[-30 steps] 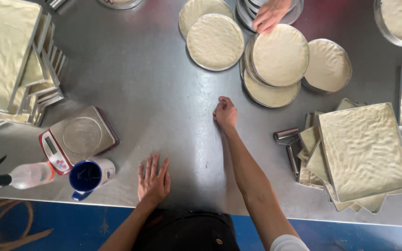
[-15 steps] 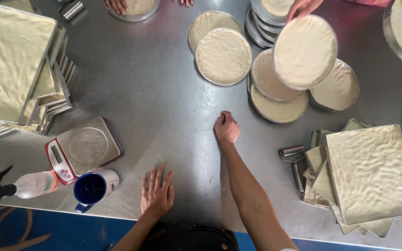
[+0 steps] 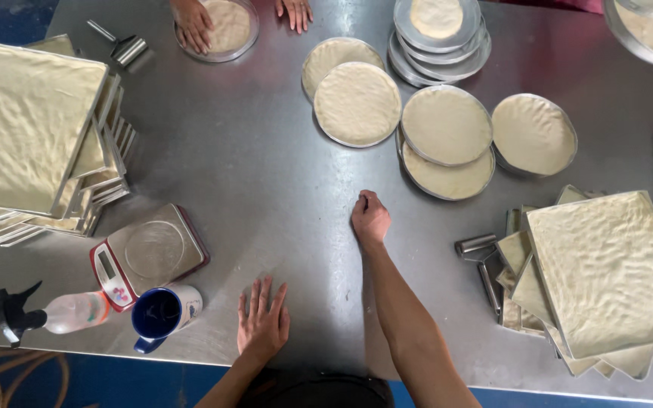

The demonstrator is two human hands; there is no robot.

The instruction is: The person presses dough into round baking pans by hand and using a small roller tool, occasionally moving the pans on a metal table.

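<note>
Fingers of my right hand [image 3: 369,217] curl into a loose fist, knuckles on the bare steel table [image 3: 266,151], holding nothing as far as I can see. My left hand [image 3: 263,325] lies flat and spread near the edge, beside a blue mug [image 3: 162,313]. Round dough trays [image 3: 446,127] sit beyond my fist.

1 head-worn view, looking straight down, from well above the steel table [image 3: 266,174], near edge at bottom
</note>
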